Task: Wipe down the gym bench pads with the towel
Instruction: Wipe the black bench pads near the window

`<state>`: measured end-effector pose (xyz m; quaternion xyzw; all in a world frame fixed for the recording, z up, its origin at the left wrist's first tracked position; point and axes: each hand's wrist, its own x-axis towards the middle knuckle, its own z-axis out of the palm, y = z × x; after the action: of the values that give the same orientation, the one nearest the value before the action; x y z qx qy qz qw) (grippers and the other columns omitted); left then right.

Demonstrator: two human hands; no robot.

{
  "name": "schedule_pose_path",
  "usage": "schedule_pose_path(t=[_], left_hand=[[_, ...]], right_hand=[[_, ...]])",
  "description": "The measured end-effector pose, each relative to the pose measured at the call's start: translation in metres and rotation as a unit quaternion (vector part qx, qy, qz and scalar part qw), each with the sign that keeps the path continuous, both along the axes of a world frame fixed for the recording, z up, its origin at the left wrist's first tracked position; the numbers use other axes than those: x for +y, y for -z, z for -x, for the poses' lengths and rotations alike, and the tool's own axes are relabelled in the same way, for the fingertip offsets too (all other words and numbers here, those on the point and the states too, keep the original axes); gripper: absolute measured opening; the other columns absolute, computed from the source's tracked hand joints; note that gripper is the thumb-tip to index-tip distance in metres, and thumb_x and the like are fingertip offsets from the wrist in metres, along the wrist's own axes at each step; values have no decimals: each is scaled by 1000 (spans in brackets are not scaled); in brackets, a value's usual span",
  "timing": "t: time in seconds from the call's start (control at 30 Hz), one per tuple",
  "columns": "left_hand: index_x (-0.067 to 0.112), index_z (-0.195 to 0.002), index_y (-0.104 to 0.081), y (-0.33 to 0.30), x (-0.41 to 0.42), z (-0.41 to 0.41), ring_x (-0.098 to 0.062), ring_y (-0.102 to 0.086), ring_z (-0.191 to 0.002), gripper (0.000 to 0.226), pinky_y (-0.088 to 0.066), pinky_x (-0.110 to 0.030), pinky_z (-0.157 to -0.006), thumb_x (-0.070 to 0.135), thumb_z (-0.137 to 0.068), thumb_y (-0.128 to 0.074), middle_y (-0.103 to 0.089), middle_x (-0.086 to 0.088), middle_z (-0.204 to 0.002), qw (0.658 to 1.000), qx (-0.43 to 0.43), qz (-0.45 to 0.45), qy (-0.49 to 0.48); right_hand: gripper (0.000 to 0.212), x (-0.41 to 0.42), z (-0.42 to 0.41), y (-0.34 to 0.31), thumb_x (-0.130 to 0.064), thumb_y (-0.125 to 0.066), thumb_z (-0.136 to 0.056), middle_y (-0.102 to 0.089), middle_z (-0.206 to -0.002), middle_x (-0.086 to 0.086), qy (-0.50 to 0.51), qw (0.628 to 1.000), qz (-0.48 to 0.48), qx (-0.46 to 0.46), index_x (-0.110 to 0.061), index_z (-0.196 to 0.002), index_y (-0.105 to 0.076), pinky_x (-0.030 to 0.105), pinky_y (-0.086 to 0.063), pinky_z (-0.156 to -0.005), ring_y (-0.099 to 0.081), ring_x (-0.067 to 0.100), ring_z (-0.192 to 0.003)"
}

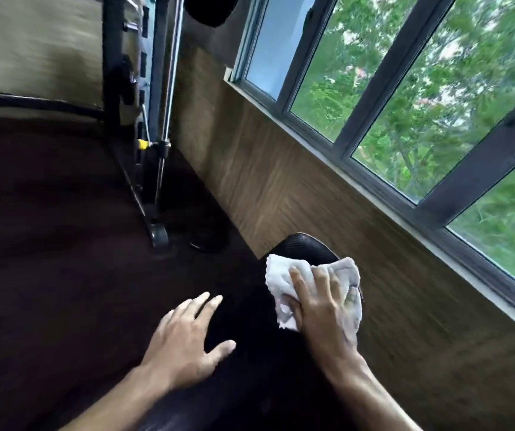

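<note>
A black bench pad (306,247) runs from the bottom centre of the head view up toward the wall. A crumpled white towel (284,278) lies on the pad's far end. My right hand (318,306) presses down on the towel, fingers spread over it and the thumb tucked into its folds. My left hand (187,334) hovers or rests to the left of the pad with fingers spread and holds nothing. The near part of the pad (250,384) lies between my forearms.
A dark floor (47,244) spreads to the left. A black and chrome machine frame (159,169) with a small wheel (159,236) stands ahead. A wood-panelled wall (312,188) under a row of windows (389,88) closes the right side.
</note>
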<state>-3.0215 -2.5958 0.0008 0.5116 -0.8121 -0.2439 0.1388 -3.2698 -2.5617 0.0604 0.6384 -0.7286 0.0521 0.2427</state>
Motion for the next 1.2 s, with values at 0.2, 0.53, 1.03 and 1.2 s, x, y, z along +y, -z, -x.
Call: schedule_pose_path(t=[0.2, 0.53, 1.03, 1.2], left_hand=[[36, -157, -7, 35, -34, 70, -14, -12, -150, 87, -17, -33, -121, 71, -88, -47, -11, 8, -165, 998, 36, -48, 14], [35, -157, -5, 67, -41, 93, -17, -8, -151, 89, -17, -35, -121, 70, -88, -49, -2, 8, -165, 996, 72, -56, 20], [40, -155, 13, 74, -65, 87, -21, 3, -153, 94, -10, -41, -122, 63, -90, -52, 27, 10, -161, 996, -16, 1, 92], [41, -152, 17, 80, -69, 84, -29, 4, -152, 103, -8, -42, -121, 66, -86, -57, 29, 8, -160, 995, -29, 10, 95]], right_hand=[[77, -51, 46, 45, -76, -44, -85, -29, -164, 10, -2, 994, -109, 25, -36, -151, -43, 75, 0, -114, -14, 45, -153], [87, -51, 43, 44, -88, -29, -84, -15, -170, 3, 9, 992, -128, 17, -39, -157, -30, 75, 14, -109, 3, 43, -155], [78, -34, 33, 61, -82, -39, -88, -14, -170, 1, 59, 991, -122, 16, -48, -157, -26, 84, -1, -104, 3, 44, -155], [90, -54, 34, 45, -94, -26, -79, 21, -168, -5, 109, 976, -190, 16, -55, -156, -2, 83, 10, -103, 34, 41, -147]])
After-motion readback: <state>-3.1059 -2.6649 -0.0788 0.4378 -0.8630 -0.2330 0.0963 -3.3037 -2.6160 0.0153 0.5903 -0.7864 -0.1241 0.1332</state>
